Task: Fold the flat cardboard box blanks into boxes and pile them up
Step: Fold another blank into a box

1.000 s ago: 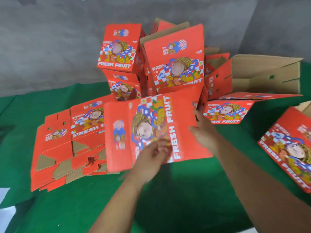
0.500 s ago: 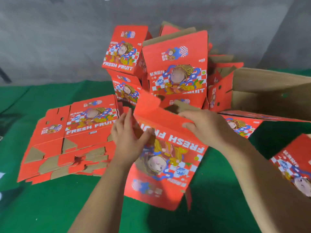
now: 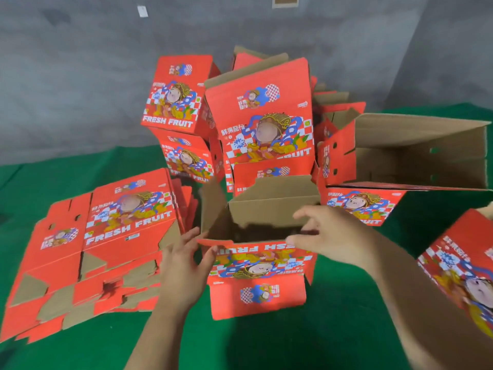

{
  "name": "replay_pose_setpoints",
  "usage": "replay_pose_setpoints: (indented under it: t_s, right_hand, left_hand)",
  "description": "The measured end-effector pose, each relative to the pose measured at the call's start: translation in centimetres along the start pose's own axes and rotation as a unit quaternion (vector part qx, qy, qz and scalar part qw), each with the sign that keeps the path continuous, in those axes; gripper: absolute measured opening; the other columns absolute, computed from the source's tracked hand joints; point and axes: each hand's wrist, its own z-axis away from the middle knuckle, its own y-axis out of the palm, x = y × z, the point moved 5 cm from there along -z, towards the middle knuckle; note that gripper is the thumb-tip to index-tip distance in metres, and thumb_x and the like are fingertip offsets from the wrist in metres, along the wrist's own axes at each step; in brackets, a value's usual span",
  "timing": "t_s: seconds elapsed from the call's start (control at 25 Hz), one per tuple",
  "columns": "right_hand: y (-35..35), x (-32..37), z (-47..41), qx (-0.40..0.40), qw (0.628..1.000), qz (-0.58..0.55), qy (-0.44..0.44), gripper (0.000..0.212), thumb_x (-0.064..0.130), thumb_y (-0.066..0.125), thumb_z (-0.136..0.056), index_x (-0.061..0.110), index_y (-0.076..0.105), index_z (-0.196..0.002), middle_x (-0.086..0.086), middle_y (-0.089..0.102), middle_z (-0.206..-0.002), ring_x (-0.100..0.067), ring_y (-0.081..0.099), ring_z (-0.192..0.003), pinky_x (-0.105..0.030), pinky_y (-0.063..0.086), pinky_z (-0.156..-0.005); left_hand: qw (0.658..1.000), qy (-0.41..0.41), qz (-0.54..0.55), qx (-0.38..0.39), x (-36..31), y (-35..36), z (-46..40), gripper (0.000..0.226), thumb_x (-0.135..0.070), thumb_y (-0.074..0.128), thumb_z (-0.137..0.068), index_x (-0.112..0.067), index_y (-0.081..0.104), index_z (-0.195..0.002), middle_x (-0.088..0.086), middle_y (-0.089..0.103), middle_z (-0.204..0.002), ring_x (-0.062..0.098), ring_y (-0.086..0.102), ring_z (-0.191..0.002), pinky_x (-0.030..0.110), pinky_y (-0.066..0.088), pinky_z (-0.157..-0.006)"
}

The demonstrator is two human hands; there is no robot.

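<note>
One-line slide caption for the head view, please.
Both hands hold open a half-formed red box beside the flat blanks.

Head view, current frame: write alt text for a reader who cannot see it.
Two bare hands hold a red cardboard box opened into a tube over a green cloth, left hand at its near left corner, right hand on the near top edge. Flat blanks lie stacked at left; folded boxes are piled behind.
</note>
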Motion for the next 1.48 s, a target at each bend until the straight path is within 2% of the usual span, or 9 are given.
replay_pose_setpoints:
  t_s: [0.24,0.4,0.6,0.76,0.84,0.96,1.08,1.32,1.48]
  right_hand:
    - [1.4,-4.0,-0.7,0.142,0.989,-0.025,0.040,0.083,0.064,0.080,-0.077,0.042,0.047,-0.149,0.009,0.055,-0.146,-0.001,0.054,-0.130,-0.025,0.045,-0.106]
    - [0.5,-6.4,0.4,0.172,0.979,-0.107,0.031,0.080,0.068,0.079,-0.073,0.053,0.049,-0.145,0.025,0.046,-0.153,0.012,0.042,-0.135,-0.016,0.037,-0.108]
    - [-0.1,-6.8,1.1,0.084,0.995,-0.002,0.057,0.017,0.068,0.066,-0.087,0.061,0.069,-0.101,0.027,0.071,-0.108,0.000,0.062,-0.111,-0.029,0.046,-0.104]
    - [-1.3,-6.3,1.9,0.018,0.985,0.159,0.068,0.051,0.097,0.036,-0.069,0.057,0.062,-0.085,0.022,0.066,-0.090,-0.006,0.055,-0.098,-0.037,0.033,-0.092]
    - [-0.7,-5.6,1.9,-0.020,0.996,0.060,0.055,0.053,0.096,0.041,-0.065,0.056,0.064,-0.092,0.026,0.069,-0.086,-0.002,0.061,-0.093,-0.035,0.039,-0.092]
    - [2.5,-5.2,0.7,-0.159,0.986,-0.028,0.044,0.066,0.066,0.066,-0.084,0.037,0.046,-0.140,0.018,0.065,-0.074,-0.016,0.065,-0.085,-0.039,0.049,-0.090]
    - [6.4,-7.2,0.4,-0.204,0.969,0.025,0.138,0.075,0.058,0.058,-0.095,0.023,0.025,-0.152,0.002,0.067,-0.087,-0.033,0.058,-0.101,-0.047,0.038,-0.096]
    - [8.5,-7.5,1.2,-0.269,0.930,-0.251,0.017,0.037,0.043,0.070,-0.091,0.038,0.056,-0.124,0.011,0.037,-0.124,-0.010,0.058,-0.113,-0.047,0.055,-0.095]
    - [5.4,-6.7,0.3,-0.300,0.907,-0.296,0.017,0.040,0.065,0.062,-0.087,0.042,0.064,-0.120,0.004,0.037,-0.143,-0.021,0.065,-0.116,-0.040,0.055,-0.097]
  left_hand:
    - [0.990,-0.052,-0.007,0.130,1.0,3.0,0.6,0.035,-0.042,0.065,-0.098,-0.025,0.068,-0.128,0.000,0.056,-0.147,0.028,0.049,-0.133,0.041,0.036,-0.114]
    - [0.988,-0.094,0.022,0.124,1.2,3.3,0.7,0.042,-0.055,0.061,-0.096,-0.033,0.062,-0.131,-0.008,0.050,-0.142,0.024,0.039,-0.132,0.046,0.032,-0.114]
    - [0.958,-0.144,0.202,0.143,0.3,3.1,1.8,0.049,-0.079,0.058,-0.085,-0.040,0.065,-0.114,-0.010,0.058,-0.133,0.019,0.045,-0.134,0.049,0.037,-0.116]
    - [0.942,-0.148,0.290,0.081,0.6,1.4,2.8,0.055,-0.085,0.053,-0.079,-0.042,0.071,-0.107,-0.004,0.065,-0.123,0.017,0.059,-0.123,0.046,0.046,-0.108]
    - [0.962,-0.147,0.230,0.014,0.9,1.4,2.9,0.050,-0.077,0.049,-0.087,-0.034,0.073,-0.095,-0.003,0.063,-0.110,0.021,0.059,-0.113,0.047,0.046,-0.102]
    - [0.981,-0.166,0.082,-0.064,1.4,2.0,2.9,0.045,-0.057,0.056,-0.098,-0.017,0.076,-0.094,0.009,0.062,-0.101,0.039,0.056,-0.104,0.049,0.043,-0.095]
    - [0.987,-0.135,-0.012,-0.087,1.1,2.7,2.5,0.028,-0.044,0.072,-0.093,-0.019,0.079,-0.104,0.007,0.067,-0.102,0.037,0.055,-0.096,0.039,0.034,-0.081]
    - [0.969,-0.139,0.167,-0.114,1.1,3.0,2.1,0.040,-0.049,0.054,-0.099,-0.016,0.077,-0.103,0.004,0.069,-0.090,0.029,0.058,-0.098,0.045,0.045,-0.089]
    - [0.963,-0.099,0.229,-0.102,0.0,0.9,1.2,0.030,-0.051,0.052,-0.103,-0.045,0.069,-0.127,0.006,0.057,-0.096,-0.001,0.052,-0.100,0.013,0.042,-0.080]
